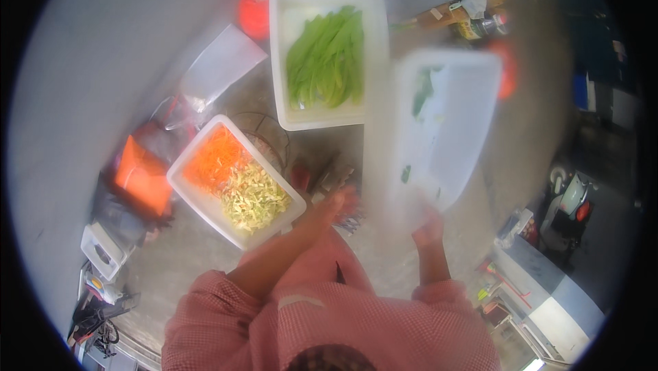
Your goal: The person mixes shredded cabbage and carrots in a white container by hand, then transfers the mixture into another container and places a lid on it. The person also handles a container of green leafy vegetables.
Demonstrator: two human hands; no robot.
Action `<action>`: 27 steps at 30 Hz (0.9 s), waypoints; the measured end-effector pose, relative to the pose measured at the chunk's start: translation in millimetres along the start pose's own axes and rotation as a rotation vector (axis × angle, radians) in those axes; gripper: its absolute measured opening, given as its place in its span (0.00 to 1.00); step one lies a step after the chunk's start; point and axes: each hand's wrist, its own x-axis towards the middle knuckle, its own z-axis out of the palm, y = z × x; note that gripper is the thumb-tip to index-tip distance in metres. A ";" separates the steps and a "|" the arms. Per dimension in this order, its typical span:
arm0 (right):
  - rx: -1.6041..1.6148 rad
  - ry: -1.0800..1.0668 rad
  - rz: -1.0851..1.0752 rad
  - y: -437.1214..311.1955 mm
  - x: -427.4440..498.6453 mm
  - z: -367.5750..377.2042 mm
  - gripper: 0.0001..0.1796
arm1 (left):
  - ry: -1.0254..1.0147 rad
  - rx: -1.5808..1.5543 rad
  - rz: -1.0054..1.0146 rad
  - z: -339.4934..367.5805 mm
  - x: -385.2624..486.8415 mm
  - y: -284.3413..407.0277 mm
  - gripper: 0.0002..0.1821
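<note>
My right hand [429,224] grips the near end of a white plastic tub [470,109], which is tilted and smeared by motion. A few scraps of green leaf [423,94] cling inside it. Blurred, with fingers apparently apart, my left hand [345,201] is in front of my lap, and I see nothing held in it. Left of that hand, another white tub [193,206] holds orange shredded carrot [216,159] and pale yellow-green chopped vegetable [254,199]. Farther ahead, long green leaves [329,57] lie in a third white tub [276,57].
A red round container [255,8] stands behind the leaf tub. Beside the carrot tub are a wire rack [280,137] and an orange bag [146,178]. A bottle [480,26] lies at the upper right; a scooter [573,204] stands far right on the floor.
</note>
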 end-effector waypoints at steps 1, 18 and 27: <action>0.009 0.023 -0.010 1.4 6.1 18.3 0.25 | 0.041 0.135 0.194 3.6 4.0 6.5 0.35; -0.414 0.130 -0.003 100.9 144.5 179.9 0.20 | 0.944 0.080 0.543 -60.8 -64.0 145.5 0.24; -0.751 0.277 -0.274 143.3 231.7 170.2 0.22 | 0.976 -0.032 0.703 -135.9 -130.3 86.8 0.30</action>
